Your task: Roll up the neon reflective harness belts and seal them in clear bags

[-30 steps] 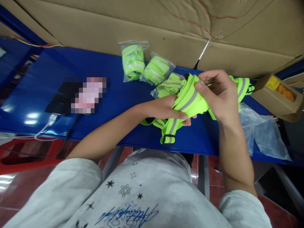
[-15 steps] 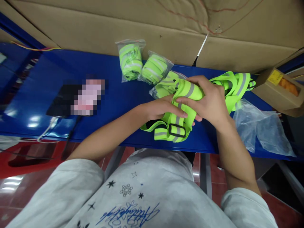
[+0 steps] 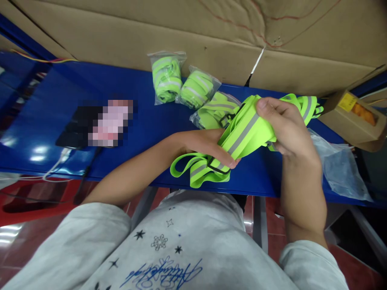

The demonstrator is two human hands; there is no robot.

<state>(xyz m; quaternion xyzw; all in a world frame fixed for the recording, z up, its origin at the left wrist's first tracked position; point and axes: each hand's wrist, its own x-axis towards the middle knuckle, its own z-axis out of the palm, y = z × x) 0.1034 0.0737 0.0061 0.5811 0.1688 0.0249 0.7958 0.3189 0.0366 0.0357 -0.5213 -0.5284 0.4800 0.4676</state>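
A neon-yellow strap bundle [image 3: 244, 131] with grey reflective stripes is stretched between my hands over the blue table. My left hand [image 3: 208, 145] is wrapped round its lower end, near a black buckle; loops hang out to the left below it. My right hand [image 3: 286, 123] grips the upper right end, thumb on top. Behind lie three clear bags of similar straps: one upright bag [image 3: 167, 78], a tilted bag [image 3: 197, 88] and a third bag [image 3: 219, 108] partly behind the bundle. More loose straps [image 3: 306, 106] lie beyond my right hand.
Clear plastic bags [image 3: 344, 167] lie at the right of the blue table [image 3: 145, 117]. An open cardboard box [image 3: 353, 117] stands at the far right. On the left are a black device [image 3: 72, 129] with cables and a blurred pink item [image 3: 111, 121]. Cardboard [image 3: 121, 36] lines the back.
My right hand has moved right and turned, drawing the upper part of the bundle out longer. My left hand stays low on it, and the third bag is more exposed.
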